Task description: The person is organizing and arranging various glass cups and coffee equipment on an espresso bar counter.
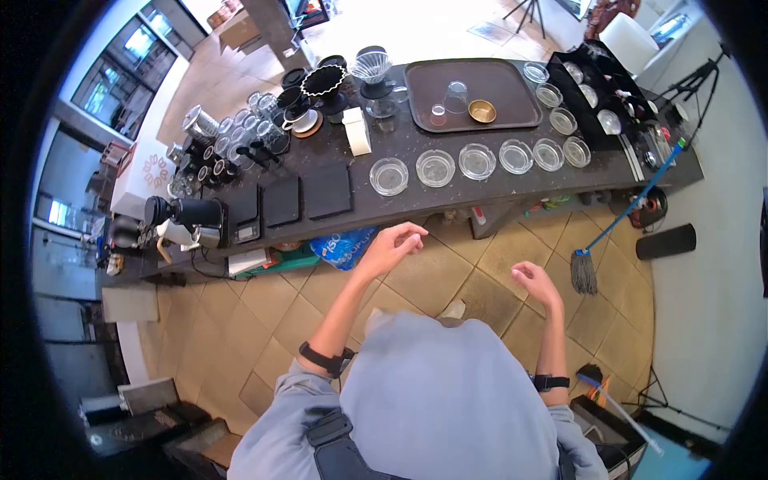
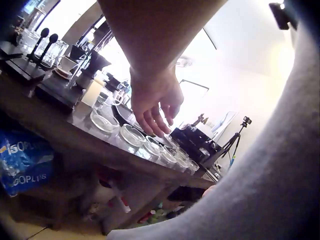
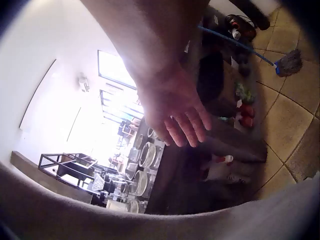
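Observation:
My left hand [image 1: 392,250] hangs in front of the counter's near edge, its fingers loosely bent and nothing in them. In the left wrist view the same hand [image 2: 156,102] overlaps the row of glass dishes. Lower and to the right, my right hand [image 1: 538,286] is held over the floor tiles, with relaxed fingers and no object in it. Nearest to the hands on the dark counter [image 1: 472,192] stand several round, thick-rimmed clear glass dishes [image 1: 436,168], like ashtrays, in a curved row. Behind them a brown tray [image 1: 512,112] carries a glass [image 1: 456,96], a tiny cup [image 1: 438,114] and a brass bowl [image 1: 482,111].
Black flat slabs [image 1: 329,192], a white carton-like block [image 1: 357,132], coffee drippers [image 1: 324,82] and many glasses [image 1: 248,132] crowd the counter's left. A black compartment box [image 1: 596,88] stands at its right end. A blue-handled mop [image 1: 584,272] leans there. A blue bag [image 1: 344,246] lies beneath.

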### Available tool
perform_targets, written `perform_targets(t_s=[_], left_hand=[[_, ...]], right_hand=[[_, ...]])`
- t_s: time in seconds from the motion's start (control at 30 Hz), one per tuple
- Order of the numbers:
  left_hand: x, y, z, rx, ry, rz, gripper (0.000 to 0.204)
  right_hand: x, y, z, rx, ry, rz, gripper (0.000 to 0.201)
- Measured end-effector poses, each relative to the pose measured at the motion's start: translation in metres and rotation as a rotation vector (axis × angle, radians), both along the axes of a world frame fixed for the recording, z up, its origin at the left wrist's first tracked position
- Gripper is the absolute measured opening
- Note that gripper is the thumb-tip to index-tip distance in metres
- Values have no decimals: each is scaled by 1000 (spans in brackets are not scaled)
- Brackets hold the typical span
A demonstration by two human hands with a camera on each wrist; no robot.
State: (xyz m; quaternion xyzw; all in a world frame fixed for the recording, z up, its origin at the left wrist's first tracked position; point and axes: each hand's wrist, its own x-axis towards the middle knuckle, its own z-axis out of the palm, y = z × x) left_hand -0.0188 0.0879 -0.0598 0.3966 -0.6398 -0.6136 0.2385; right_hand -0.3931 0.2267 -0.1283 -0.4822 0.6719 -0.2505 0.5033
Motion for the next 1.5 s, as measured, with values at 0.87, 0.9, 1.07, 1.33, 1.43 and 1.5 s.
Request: perform_targets(t_s=[0.87,0.9,1.07,1.33,1.43,1.5], left_hand=[[-144,-314,-71,-628,-463,288,53],[-148,-319,-79,-598,-509,266,49],[-166,-329,-105,-674,-609,340,26],[-177,-329,-98,-562,-652,389,16],[-175,-322,-83,-485,-538,446,25],[-172,-309,-57,-422,-472,538,35]], right_hand=[[15,-435,55,-700,486,236,48],[21,-451,54,-684,492,250,53],[45,-510,56,-672,606,440,67],[32,-545,16,-530,610,704,52],[29,-545,11,-503,637,696,52],[28,-545,9,-540,644,703,53]])
